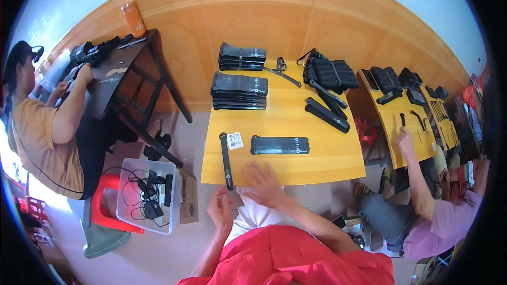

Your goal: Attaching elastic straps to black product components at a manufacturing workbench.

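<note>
My left hand (219,210) is just off the table's near edge, below a slim black strap (226,161). Its fingers are curled in, and anything between them is too small to make out. My right hand (262,183) spreads its fingers over the near edge of the yellow table (322,166), slightly blurred and holding nothing. Beyond it lies a flat black sleeve-like pack (280,145) with small white print. A white printed label (234,140) rests beside the strap's upper end.
Two stacks of black packs, a nearer stack (239,92) and a banded stack (242,57), stand far left. Folded black straps (327,115) and a dark bundle (330,74) lie right. A cable-filled clear bin (147,195) is on the floor. People sit at both sides.
</note>
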A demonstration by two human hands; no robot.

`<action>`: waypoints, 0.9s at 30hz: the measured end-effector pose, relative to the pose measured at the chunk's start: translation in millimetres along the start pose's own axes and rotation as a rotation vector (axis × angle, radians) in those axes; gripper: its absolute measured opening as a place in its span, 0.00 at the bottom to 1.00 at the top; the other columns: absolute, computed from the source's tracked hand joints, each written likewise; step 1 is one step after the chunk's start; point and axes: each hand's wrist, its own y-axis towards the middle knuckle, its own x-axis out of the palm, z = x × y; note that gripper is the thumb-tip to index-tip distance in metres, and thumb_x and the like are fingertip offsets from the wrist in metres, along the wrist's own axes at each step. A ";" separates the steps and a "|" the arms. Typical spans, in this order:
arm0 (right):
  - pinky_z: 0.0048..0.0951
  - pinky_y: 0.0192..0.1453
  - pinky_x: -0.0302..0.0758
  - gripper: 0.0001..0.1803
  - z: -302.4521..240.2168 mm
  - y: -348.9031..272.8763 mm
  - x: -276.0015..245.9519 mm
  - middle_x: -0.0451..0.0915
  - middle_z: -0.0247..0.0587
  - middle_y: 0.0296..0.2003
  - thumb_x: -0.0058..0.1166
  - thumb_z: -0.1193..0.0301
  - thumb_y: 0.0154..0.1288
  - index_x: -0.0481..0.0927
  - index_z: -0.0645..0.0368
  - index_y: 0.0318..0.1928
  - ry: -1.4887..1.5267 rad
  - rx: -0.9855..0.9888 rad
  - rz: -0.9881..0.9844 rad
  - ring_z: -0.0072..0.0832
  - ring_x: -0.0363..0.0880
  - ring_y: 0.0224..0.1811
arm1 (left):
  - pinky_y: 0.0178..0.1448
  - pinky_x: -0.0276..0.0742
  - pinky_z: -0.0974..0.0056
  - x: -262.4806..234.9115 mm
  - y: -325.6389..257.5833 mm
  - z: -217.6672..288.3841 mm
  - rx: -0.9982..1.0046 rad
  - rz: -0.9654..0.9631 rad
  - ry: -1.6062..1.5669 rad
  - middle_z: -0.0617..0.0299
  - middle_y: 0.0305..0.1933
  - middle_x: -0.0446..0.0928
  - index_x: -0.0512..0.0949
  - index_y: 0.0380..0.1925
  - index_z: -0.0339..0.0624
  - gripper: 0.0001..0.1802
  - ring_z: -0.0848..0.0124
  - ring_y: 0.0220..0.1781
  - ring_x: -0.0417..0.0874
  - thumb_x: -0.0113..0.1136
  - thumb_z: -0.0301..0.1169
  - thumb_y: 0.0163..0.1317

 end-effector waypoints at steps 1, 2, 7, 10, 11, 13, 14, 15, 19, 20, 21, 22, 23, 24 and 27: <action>0.57 0.67 0.49 0.37 -10.5 11.1 2.5 0.59 0.47 0.64 0.57 0.57 0.54 0.62 0.57 0.63 0.000 -0.079 -0.045 0.42 0.54 0.68 | 0.30 0.76 0.72 -6.3 1.1 -2.4 -0.002 0.018 -0.001 0.56 0.39 0.77 0.71 0.50 0.36 0.13 0.76 0.26 0.78 0.47 0.24 0.65; 0.56 0.67 0.51 0.38 -18.1 18.7 6.6 0.60 0.47 0.64 0.59 0.57 0.52 0.63 0.56 0.62 0.000 -0.154 -0.090 0.41 0.54 0.68 | 0.30 0.76 0.72 -10.4 0.8 -4.1 -0.002 0.018 0.002 0.56 0.39 0.77 0.71 0.50 0.36 0.13 0.76 0.26 0.78 0.47 0.24 0.65; 0.53 0.67 0.53 0.35 -22.6 32.2 49.6 0.61 0.45 0.63 0.58 0.62 0.53 0.63 0.57 0.62 -0.060 -0.269 -0.112 0.39 0.55 0.68 | 0.28 0.75 0.73 -17.8 0.9 -6.6 -0.091 0.058 -0.133 0.56 0.38 0.77 0.70 0.49 0.37 0.12 0.75 0.25 0.79 0.46 0.27 0.67; 0.47 0.67 0.57 0.33 -23.1 30.5 52.9 0.62 0.47 0.62 0.57 0.66 0.54 0.64 0.59 0.60 -0.020 -0.272 -0.057 0.39 0.58 0.66 | 0.29 0.74 0.73 -18.9 1.5 -8.6 -0.137 0.047 -0.159 0.57 0.37 0.77 0.70 0.48 0.36 0.12 0.74 0.26 0.79 0.46 0.28 0.67; 0.43 0.66 0.59 0.31 -23.4 29.7 52.1 0.63 0.48 0.61 0.57 0.68 0.54 0.65 0.61 0.59 0.031 -0.261 -0.020 0.39 0.60 0.65 | 0.29 0.74 0.73 -19.2 1.6 -9.9 -0.138 0.047 -0.162 0.57 0.37 0.77 0.70 0.48 0.36 0.12 0.74 0.26 0.79 0.46 0.28 0.67; 0.41 0.65 0.61 0.29 -20.1 26.0 55.7 0.65 0.49 0.59 0.57 0.69 0.54 0.66 0.63 0.57 0.031 -0.280 -0.004 0.40 0.62 0.64 | 0.30 0.75 0.73 -19.0 1.5 -12.2 -0.190 0.035 -0.201 0.56 0.37 0.77 0.70 0.48 0.35 0.12 0.74 0.28 0.80 0.46 0.28 0.67; 0.38 0.65 0.63 0.28 -18.4 24.2 56.3 0.66 0.50 0.58 0.56 0.70 0.54 0.67 0.65 0.56 0.033 -0.298 0.014 0.40 0.63 0.63 | 0.30 0.75 0.73 -18.7 1.1 -10.6 -0.192 0.032 -0.203 0.56 0.37 0.77 0.70 0.48 0.35 0.12 0.74 0.28 0.80 0.46 0.28 0.67; 0.38 0.65 0.63 0.28 -17.0 22.4 56.0 0.66 0.50 0.58 0.56 0.70 0.54 0.67 0.65 0.56 0.031 -0.295 0.013 0.40 0.63 0.63 | 0.30 0.75 0.72 -18.3 0.8 -7.2 -0.207 0.010 -0.183 0.57 0.37 0.77 0.70 0.48 0.35 0.13 0.74 0.28 0.80 0.45 0.29 0.68; 0.36 0.59 0.69 0.25 -20.7 24.6 37.0 0.71 0.50 0.52 0.57 0.71 0.53 0.71 0.67 0.52 0.053 -0.351 0.125 0.42 0.68 0.59 | 0.35 0.77 0.67 -18.8 5.7 -4.4 -0.387 -0.158 -0.205 0.58 0.39 0.78 0.72 0.46 0.39 0.15 0.72 0.31 0.80 0.43 0.36 0.69; 0.35 0.58 0.71 0.24 -25.0 24.4 28.2 0.72 0.49 0.50 0.57 0.71 0.52 0.72 0.67 0.50 0.074 -0.340 0.146 0.42 0.69 0.58 | 0.35 0.77 0.67 -18.5 6.8 -1.9 -0.388 -0.157 -0.205 0.58 0.39 0.78 0.72 0.46 0.39 0.15 0.72 0.31 0.80 0.43 0.36 0.69; 0.35 0.58 0.71 0.24 -29.8 22.8 20.5 0.72 0.49 0.50 0.57 0.71 0.52 0.72 0.67 0.50 0.075 -0.340 0.145 0.42 0.69 0.58 | 0.39 0.77 0.66 -17.4 8.1 4.0 -0.532 -0.293 -0.497 0.59 0.39 0.77 0.72 0.46 0.40 0.15 0.72 0.36 0.79 0.45 0.38 0.69; 0.34 0.57 0.70 0.23 -35.5 21.2 14.0 0.73 0.48 0.48 0.57 0.70 0.52 0.73 0.66 0.49 0.112 -0.329 0.190 0.41 0.70 0.56 | 0.43 0.77 0.65 -16.9 8.8 10.6 -0.669 -0.422 -0.790 0.59 0.40 0.77 0.73 0.46 0.40 0.15 0.72 0.41 0.79 0.47 0.39 0.68; 0.33 0.57 0.70 0.23 -38.7 19.3 7.2 0.74 0.47 0.45 0.57 0.69 0.52 0.74 0.65 0.49 0.140 -0.310 0.236 0.40 0.70 0.54 | 0.43 0.77 0.65 -12.6 10.3 21.8 -0.672 -0.425 -0.790 0.59 0.40 0.77 0.73 0.46 0.40 0.15 0.72 0.41 0.79 0.47 0.39 0.68; 0.33 0.57 0.70 0.23 -42.0 15.1 3.4 0.74 0.47 0.45 0.57 0.69 0.52 0.74 0.65 0.49 0.138 -0.306 0.236 0.40 0.70 0.54 | 0.47 0.75 0.64 -6.9 11.8 35.6 -0.718 -0.417 -0.915 0.60 0.43 0.76 0.73 0.46 0.40 0.16 0.72 0.44 0.78 0.47 0.40 0.68; 0.33 0.53 0.71 0.21 -52.9 4.0 -7.8 0.74 0.42 0.41 0.60 0.69 0.48 0.78 0.62 0.45 0.203 -0.254 0.307 0.34 0.72 0.47 | 0.51 0.73 0.63 -8.9 16.7 26.0 -0.747 -0.504 -1.073 0.61 0.48 0.74 0.72 0.47 0.39 0.17 0.72 0.48 0.76 0.47 0.40 0.68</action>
